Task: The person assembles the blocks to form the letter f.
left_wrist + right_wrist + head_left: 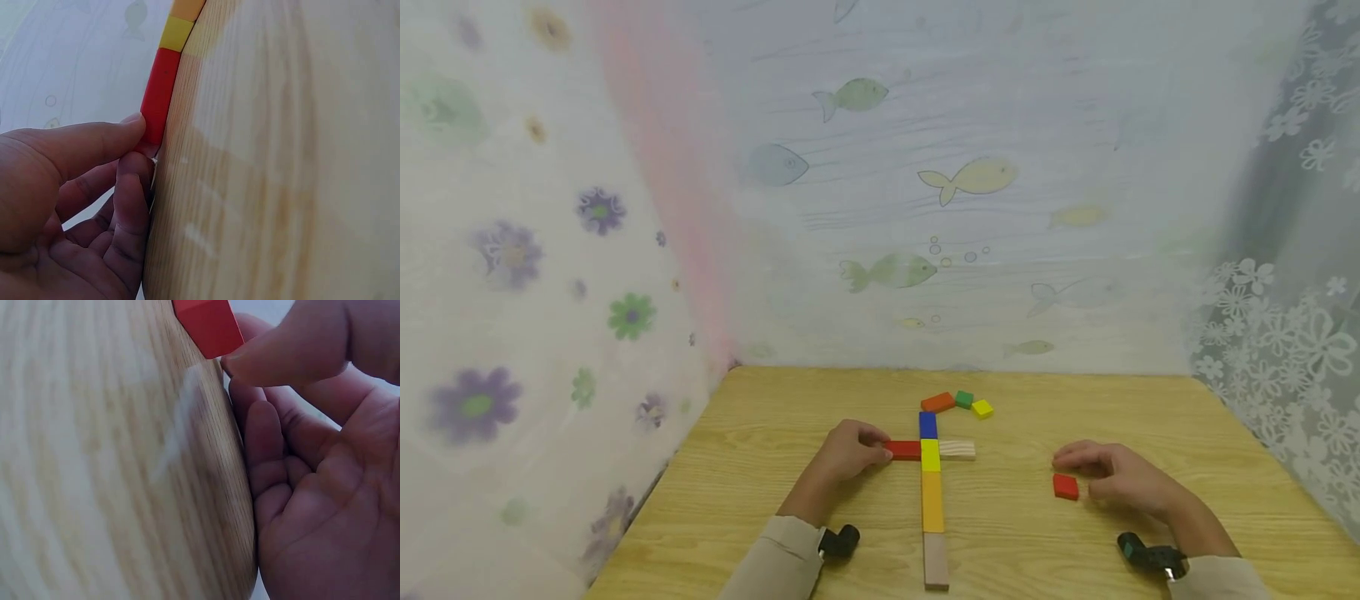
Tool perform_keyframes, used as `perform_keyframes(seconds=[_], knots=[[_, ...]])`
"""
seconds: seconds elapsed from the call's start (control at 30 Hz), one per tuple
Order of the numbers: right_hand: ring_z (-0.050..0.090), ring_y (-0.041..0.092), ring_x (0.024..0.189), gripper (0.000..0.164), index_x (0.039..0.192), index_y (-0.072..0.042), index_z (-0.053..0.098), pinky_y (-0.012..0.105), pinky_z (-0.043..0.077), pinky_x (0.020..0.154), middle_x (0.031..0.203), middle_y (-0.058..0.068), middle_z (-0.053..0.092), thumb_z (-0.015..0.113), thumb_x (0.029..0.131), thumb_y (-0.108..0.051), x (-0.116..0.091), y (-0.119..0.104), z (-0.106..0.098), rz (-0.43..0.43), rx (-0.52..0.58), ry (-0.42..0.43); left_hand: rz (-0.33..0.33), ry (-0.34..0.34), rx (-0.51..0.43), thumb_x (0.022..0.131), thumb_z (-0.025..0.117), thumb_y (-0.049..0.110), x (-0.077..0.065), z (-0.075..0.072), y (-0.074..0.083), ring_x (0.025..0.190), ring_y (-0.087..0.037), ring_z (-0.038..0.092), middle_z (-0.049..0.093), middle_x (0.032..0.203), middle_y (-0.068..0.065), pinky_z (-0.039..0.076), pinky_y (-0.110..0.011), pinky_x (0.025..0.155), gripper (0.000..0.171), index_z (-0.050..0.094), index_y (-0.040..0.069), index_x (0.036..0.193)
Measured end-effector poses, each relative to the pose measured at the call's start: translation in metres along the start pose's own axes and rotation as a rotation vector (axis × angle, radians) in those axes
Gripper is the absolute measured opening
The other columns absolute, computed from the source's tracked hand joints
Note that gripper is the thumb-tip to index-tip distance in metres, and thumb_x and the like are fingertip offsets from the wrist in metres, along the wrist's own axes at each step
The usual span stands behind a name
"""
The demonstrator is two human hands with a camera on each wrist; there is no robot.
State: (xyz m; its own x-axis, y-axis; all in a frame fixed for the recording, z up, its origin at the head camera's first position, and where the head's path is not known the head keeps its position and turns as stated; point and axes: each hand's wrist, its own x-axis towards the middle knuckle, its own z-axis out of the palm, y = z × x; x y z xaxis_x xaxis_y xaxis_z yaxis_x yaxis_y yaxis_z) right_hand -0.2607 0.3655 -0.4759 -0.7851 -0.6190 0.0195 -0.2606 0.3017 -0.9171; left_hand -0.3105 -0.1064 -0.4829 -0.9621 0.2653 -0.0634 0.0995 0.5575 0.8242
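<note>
At the left end of a long red block (904,451), my left hand (852,450) pinches it between thumb and fingers. The block's other end meets a yellow block (930,456) in a column with a blue block (928,425), an orange block (932,502) and a light brown block (936,561). A pale wooden block (957,451) sticks out to the right of the yellow one. My right hand (1123,479) rests on the table around a small red block (1065,487), fingers loosely bent behind it, thumb close to its right side. In the right wrist view the thumb (281,359) overlaps the block's corner.
Beyond the blue block, an orange-red block (937,403), a green block (964,399) and a small yellow block (982,409) form a short curved row. The wooden table (760,400) meets a fish-patterned curtain (970,250) at its far edge and a flowered one (550,300) at left.
</note>
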Motion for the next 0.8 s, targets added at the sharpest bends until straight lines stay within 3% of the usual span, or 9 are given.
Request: perform_keyframes(seconds=[0.2,0.4,0.63,0.8], knots=[[0.05,-0.013,0.127,0.043,0.132,0.005,0.065,0.012,0.045,0.101,0.145,0.038,0.044,0.066,0.089,0.005,0.0019,0.0002,0.0031,0.001,-0.06,0.026,-0.008,0.003,-0.003,0.09,0.081,0.021,-0.0013,-0.0006,0.0012,0.089,-0.019,0.06,0.07,0.101,-0.003,0.054,-0.033,0.078,0.027,0.078,0.011,0.114],[0.05,-0.014,0.123,0.034,0.127,0.0,0.069,0.016,0.049,0.095,0.142,0.033,0.05,0.071,0.094,-0.006,0.001,0.0005,0.0043,0.009,-0.115,0.054,-0.009,0.003,-0.009,0.09,0.081,0.02,-0.0027,0.0001,0.0038,0.086,-0.018,0.061,0.07,0.1,-0.003,0.054,-0.032,0.076,0.026,0.078,0.011,0.115],[0.048,-0.013,0.125,0.039,0.134,-0.001,0.066,0.017,0.049,0.097,0.143,0.033,0.049,0.071,0.096,-0.009,0.0023,-0.0006,0.0054,-0.013,-0.131,0.042,-0.008,0.002,-0.012,0.09,0.081,0.02,-0.0027,-0.0008,0.0045,0.085,-0.018,0.061,0.07,0.1,-0.004,0.054,-0.032,0.075,0.027,0.078,0.01,0.115],[0.052,-0.011,0.123,0.035,0.128,-0.002,0.069,0.017,0.049,0.097,0.141,0.035,0.049,0.074,0.095,-0.01,0.0031,-0.0006,0.0061,-0.014,-0.137,0.043,-0.012,0.001,-0.024,0.09,0.08,0.019,-0.003,-0.0009,0.005,0.084,-0.018,0.061,0.069,0.1,-0.004,0.054,-0.032,0.073,0.027,0.077,0.01,0.115]])
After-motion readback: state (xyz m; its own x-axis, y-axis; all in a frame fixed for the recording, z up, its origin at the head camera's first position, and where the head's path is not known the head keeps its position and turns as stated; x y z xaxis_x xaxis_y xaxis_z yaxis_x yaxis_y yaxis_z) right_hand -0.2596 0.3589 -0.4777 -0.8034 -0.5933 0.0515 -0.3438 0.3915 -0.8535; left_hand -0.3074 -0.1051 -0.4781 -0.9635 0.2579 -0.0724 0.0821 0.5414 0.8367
